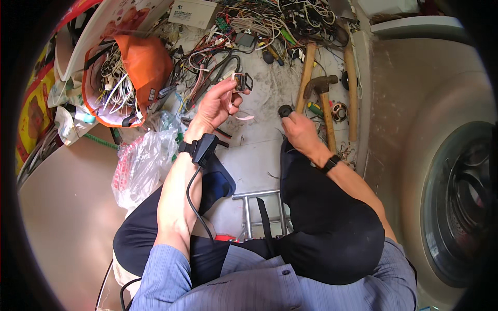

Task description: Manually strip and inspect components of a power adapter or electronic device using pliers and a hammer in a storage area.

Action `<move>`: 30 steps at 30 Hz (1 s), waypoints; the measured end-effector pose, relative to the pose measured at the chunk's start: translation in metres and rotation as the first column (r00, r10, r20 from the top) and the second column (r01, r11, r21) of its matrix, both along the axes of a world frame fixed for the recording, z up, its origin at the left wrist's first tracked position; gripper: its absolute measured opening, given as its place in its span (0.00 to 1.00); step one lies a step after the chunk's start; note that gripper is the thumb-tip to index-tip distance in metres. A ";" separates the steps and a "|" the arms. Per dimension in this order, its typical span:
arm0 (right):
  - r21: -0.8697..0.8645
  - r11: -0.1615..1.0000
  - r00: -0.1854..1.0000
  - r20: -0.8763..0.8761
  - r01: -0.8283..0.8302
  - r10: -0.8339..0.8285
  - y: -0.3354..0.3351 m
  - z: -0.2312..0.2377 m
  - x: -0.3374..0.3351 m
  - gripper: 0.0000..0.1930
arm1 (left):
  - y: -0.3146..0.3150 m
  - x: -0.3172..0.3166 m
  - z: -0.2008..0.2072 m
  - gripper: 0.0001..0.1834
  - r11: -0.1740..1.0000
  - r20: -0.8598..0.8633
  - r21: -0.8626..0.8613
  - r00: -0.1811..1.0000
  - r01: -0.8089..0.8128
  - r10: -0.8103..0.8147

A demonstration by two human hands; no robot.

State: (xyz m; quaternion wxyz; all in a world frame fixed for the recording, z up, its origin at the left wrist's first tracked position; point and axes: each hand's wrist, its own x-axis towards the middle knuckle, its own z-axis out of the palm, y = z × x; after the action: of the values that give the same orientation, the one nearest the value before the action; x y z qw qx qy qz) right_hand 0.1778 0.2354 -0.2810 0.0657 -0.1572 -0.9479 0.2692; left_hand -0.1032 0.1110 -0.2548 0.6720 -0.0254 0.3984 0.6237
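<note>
My left hand (pixel 211 108) is closed on a small electronic part (pixel 242 83) with a square black frame at its end. A dark cable seems to run up from the part, and a thin pinkish strip (pixel 246 118) hangs below my fingers. What the part is exactly, I cannot make out. Farther right and lower, my right hand (pixel 302 136) pinches a small round black piece (pixel 285 110) just above the floor. The two held things are apart. Close to my right hand lie a wooden-handled hammer (pixel 325 103) and a green-handled screwdriver (pixel 315 109).
An orange bag (pixel 150 62) full of cables stands at the left, with a clear plastic bag (pixel 145 166) nearer me. Tangled wires (pixel 259 23) and a pale battery box (pixel 194 14) fill the back. A small speaker (pixel 339 111) lies right. A washing machine door (pixel 459 202) bounds the right.
</note>
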 end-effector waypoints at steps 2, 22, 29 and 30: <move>0.149 0.989 1.000 0.009 -0.002 0.001 -0.004 -0.013 -0.012 0.05 | 0.000 0.001 0.002 0.13 0.998 0.031 0.002 0.998 -0.056 0.055; 0.216 0.971 0.992 0.100 -0.102 0.082 0.002 -0.036 -0.038 0.03 | -0.018 -0.005 0.000 0.16 0.980 0.080 -0.034 0.977 -0.194 0.196; -0.224 0.952 0.978 0.024 0.209 -0.209 0.009 -0.020 -0.028 0.05 | -0.020 -0.004 -0.009 0.15 0.976 0.105 -0.046 0.971 -0.211 0.215; -0.231 0.951 0.978 0.026 0.207 -0.206 0.008 -0.015 -0.029 0.05 | -0.022 -0.003 -0.009 0.15 0.975 0.104 -0.053 0.970 -0.214 0.218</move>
State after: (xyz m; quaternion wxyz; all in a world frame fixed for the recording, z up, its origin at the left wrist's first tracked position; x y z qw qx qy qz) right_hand 0.1488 0.2431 -0.2958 0.0738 -0.2623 -0.8883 0.3698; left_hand -0.1064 0.0886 -0.2641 0.6203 -0.1165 0.3687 0.6824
